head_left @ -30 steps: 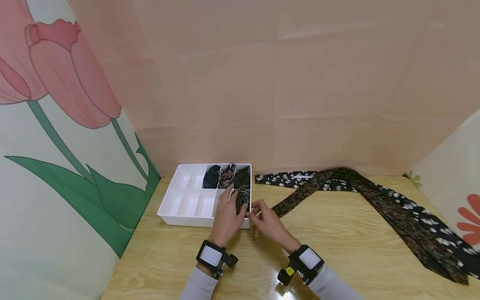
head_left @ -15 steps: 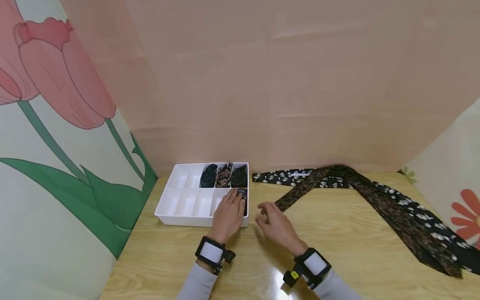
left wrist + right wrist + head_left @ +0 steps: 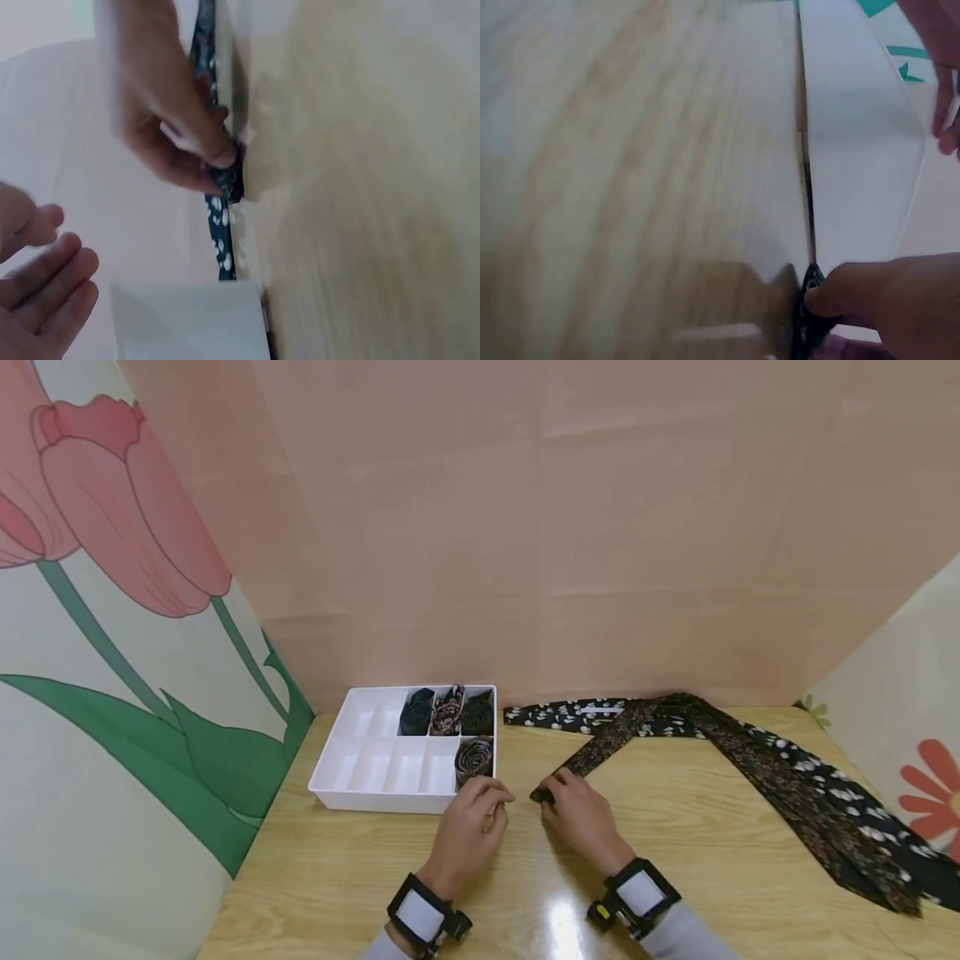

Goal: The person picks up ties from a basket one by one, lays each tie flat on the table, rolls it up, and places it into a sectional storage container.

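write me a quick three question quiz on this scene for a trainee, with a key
1. How many rolled ties sit in the white tray?
2. True or false: the left hand holds nothing.
3. The right hand pinches: (a) the white-flowered tie, (b) the brown-patterned tie, (c) one of the rolled ties.

Key:
1. Four: three in the back row, one in the front row.
2. True.
3. b
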The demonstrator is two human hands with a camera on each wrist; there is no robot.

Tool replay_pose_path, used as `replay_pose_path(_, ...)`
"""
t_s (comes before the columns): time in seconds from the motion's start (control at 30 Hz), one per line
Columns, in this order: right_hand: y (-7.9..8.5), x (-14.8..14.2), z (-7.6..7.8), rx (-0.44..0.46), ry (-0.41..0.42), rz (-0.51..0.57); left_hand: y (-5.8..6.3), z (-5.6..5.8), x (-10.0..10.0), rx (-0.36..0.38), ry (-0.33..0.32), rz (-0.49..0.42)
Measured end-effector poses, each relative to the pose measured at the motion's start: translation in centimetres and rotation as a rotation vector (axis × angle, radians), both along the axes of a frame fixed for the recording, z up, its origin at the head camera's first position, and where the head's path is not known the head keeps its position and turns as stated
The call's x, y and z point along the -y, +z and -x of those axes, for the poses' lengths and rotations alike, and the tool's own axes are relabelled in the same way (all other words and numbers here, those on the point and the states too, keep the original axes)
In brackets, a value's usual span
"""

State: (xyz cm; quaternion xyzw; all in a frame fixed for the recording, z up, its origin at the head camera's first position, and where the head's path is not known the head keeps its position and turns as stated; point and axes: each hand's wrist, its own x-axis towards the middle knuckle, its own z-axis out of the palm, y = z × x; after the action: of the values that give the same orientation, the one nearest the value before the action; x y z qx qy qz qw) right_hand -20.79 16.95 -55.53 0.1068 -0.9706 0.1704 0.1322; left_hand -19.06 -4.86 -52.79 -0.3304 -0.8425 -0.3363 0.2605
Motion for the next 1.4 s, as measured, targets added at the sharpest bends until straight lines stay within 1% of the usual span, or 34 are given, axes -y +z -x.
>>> replay_pose_path(0.03,0.2,0.0,-0.2,0.007,0.004,0.003,-0.1,-0.4,0.0,0.012,-0.015,0.003)
replay_pose_path(0.07,0.3,0.1,-0.4,0.019,0.009,0.008,-0.2,-0.7,0.0,0.047,-0.039,0.005)
replay_pose_path(0.13,0.9,0.3,-1.0,0.055,0.029,0.041,-0.5,-1.2,-0.1,0.139,-0.091,0.021)
replay_pose_path(0.2,1.6,0.5,-1.7,0.110,0.060,0.095,-1.1,-1.6,-0.2,0.232,-0.130,0.062)
replay_pose_path(0.23,1.9,0.6,-2.0,0.139,0.085,0.133,-1.3,-1.7,-0.2,0.274,-0.139,0.089)
replay_pose_path(0.27,2.2,0.7,-2.4,0.166,0.114,0.170,-1.6,-1.7,-0.3,0.302,-0.146,0.112)
replay_pose_path(0.33,2.8,0.8,-3.1,0.214,0.190,0.243,-2.1,-1.8,-0.4,0.329,-0.144,0.136)
replay_pose_path(0.37,3.0,0.8,-3.4,0.231,0.230,0.276,-2.2,-1.8,-0.4,0.341,-0.144,0.132)
replay_pose_path(0.43,3.4,0.5,-3.9,0.256,0.297,0.333,-2.2,-1.7,-0.3,0.377,-0.148,0.092)
replay_pose_path(0.5,3.7,-0.1,-4.4,0.270,0.318,0.370,-2.1,-1.7,0.1,0.427,-0.140,0.040)
replay_pose_path(0.53,3.9,-0.6,-4.7,0.277,0.309,0.389,-2.0,-1.6,0.4,0.458,-0.131,0.018)
replay_pose_path(0.57,4.0,-1.2,-4.8,0.284,0.287,0.404,-1.9,-1.6,0.8,0.483,-0.112,0.009)
replay_pose_path(0.63,4.1,-2.8,-5.1,0.312,0.216,0.429,-1.9,-1.6,1.8,0.517,-0.062,0.002)
replay_pose_path(0.73,4.0,-5.8,-5.1,0.329,0.102,0.439,-2.1,-1.6,3.8,0.539,0.011,-0.003)
replay_pose_path(0.8,3.6,-8.0,-5.1,0.313,0.027,0.418,-2.4,-1.5,5.2,0.549,0.050,-0.020)
replay_pose_path(0.9,2.9,-11.7,-5.1,0.254,-0.053,0.359,-2.8,-1.4,7.2,0.603,0.092,-0.071)
replay_pose_path(0.97,2.2,-14.5,-5.1,0.186,-0.104,0.299,-3.0,-1.3,8.4,0.636,0.116,-0.111)
replay_pose_path(1.07,0.9,-19.0,-5.0,0.094,-0.195,0.210,-3.2,-1.2,10.1,0.687,0.154,-0.161)
replay_pose_path(1.13,-0.2,-22.1,-5.0,0.062,-0.273,0.131,-3.2,-1.1,11.0,0.700,0.182,-0.184)
replay_pose_path(1.2,-1.1,-24.9,-5.1,0.093,-0.336,0.059,-3.2,-1.1,11.8,0.709,0.210,-0.212)
replay_pose_path(1.27,-1.8,-27.3,-5.3,0.157,-0.374,-0.016,-3.1,-1.1,12.6,0.708,0.241,-0.243)
replay_pose_path(1.37,-2.4,-29.4,-5.5,0.238,-0.399,-0.070,-3.0,-1.0,13.7,0.710,0.272,-0.300)
replay_pose_path(1.4,-2.4,-29.8,-5.5,0.247,-0.406,-0.078,-2.9,-0.9,14.0,0.714,0.278,-0.322)
